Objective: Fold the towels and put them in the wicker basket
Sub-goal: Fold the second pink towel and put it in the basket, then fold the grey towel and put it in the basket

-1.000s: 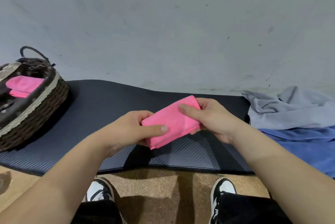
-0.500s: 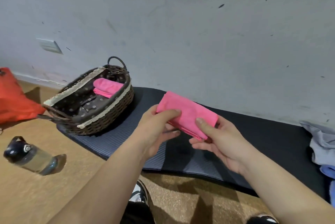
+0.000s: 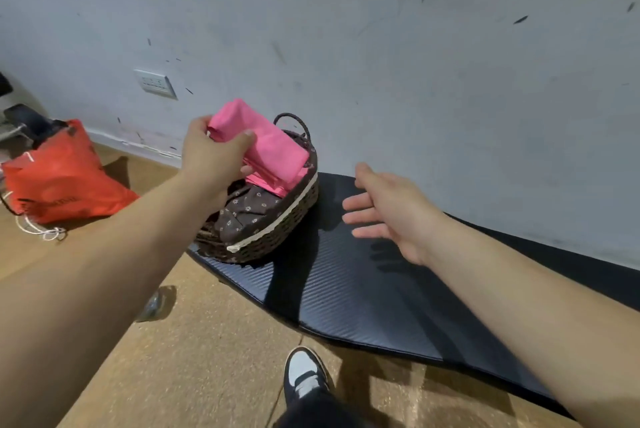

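My left hand (image 3: 212, 159) grips a folded pink towel (image 3: 266, 143) and holds it just above the wicker basket (image 3: 277, 230). The basket is dark brown with a cream trim and a flowered brown lining, and it stands on the left end of a black mat (image 3: 374, 292). Another folded pink towel (image 3: 273, 187) lies inside it, mostly hidden under the held one. My right hand (image 3: 391, 213) hovers over the mat to the right of the basket, fingers spread, holding nothing.
A red bag (image 3: 59, 174) with a white drawstring lies on the wooden floor to the left. A clear bottle (image 3: 156, 304) shows partly under my left forearm. The grey wall runs close behind the mat. My shoe (image 3: 303, 375) is at the bottom.
My right hand has let go of the pink towel. My left hand has carried it leftward to above the basket. My view has swung left, so the grey and blue towels have dropped out of sight.
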